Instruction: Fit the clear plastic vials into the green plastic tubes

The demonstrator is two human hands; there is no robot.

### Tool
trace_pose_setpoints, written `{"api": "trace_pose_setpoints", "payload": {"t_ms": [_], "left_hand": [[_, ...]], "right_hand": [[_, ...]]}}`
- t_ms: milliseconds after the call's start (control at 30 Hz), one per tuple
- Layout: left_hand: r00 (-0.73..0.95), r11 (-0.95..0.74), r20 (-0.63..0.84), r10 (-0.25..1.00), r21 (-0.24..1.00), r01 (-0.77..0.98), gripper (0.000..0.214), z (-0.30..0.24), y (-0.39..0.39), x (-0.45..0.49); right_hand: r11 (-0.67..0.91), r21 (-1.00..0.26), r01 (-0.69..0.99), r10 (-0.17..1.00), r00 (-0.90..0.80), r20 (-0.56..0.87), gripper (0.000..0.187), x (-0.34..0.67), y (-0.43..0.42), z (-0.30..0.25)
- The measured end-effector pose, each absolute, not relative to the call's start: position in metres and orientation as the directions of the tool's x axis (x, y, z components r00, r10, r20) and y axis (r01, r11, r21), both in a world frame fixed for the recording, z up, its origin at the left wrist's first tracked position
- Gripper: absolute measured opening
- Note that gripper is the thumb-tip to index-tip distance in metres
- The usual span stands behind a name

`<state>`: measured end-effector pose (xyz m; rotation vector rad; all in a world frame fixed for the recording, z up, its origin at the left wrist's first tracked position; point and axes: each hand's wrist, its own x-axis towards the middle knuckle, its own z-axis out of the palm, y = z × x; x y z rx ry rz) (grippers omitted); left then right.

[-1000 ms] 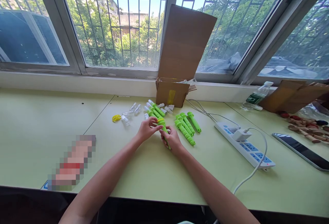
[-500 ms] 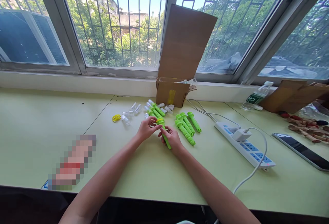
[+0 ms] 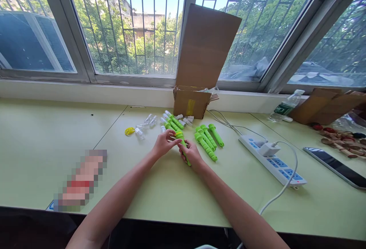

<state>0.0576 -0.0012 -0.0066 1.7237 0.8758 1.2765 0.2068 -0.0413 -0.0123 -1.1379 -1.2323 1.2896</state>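
Observation:
Both my hands are on one green plastic tube [image 3: 187, 158] with a flared head. My right hand [image 3: 192, 155] is closed around its shaft. At the head, the fingers of my left hand [image 3: 163, 143] are bent against a yellow ring [image 3: 178, 132]; their exact hold is partly hidden. Just beyond lie several green tubes with clear caps [image 3: 172, 121]. To the right of my hands is a group of uncapped green ribbed tubes [image 3: 206, 147]. Several loose clear caps [image 3: 140, 133] and a yellow disc-like piece [image 3: 129, 131] lie left of the capped tubes.
An open cardboard box [image 3: 188, 102] stands by the window behind the tubes. On the right are a power strip [image 3: 274, 163] with cables, a phone [image 3: 334, 167], a water bottle [image 3: 286, 106] and wooden pieces [image 3: 340, 148]. A blurred-out item [image 3: 81, 180] lies at left.
My hands and the tube have shifted very slightly, with the fingers of my right hand drawn a little lower along the shaft. The other things lie unchanged.

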Motion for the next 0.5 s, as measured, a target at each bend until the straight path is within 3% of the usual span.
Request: {"api": "trace_pose_setpoints", "payload": {"t_ms": [100, 500], "left_hand": [[0.254, -0.436, 0.407, 0.877, 0.897, 0.068, 0.043, -0.0075, -0.0011, 0.0576], [0.242, -0.449, 0.421, 0.874, 0.891, 0.071, 0.041, -0.0032, -0.0032, 0.0576]], "right_hand": [[-0.028, -0.998, -0.049, 0.999, -0.031, -0.027, 0.049, 0.2069, -0.0399, -0.0158], [0.05, -0.996, -0.069, 0.998, -0.025, 0.051, 0.041, 0.2043, -0.0427, -0.0112]]}}
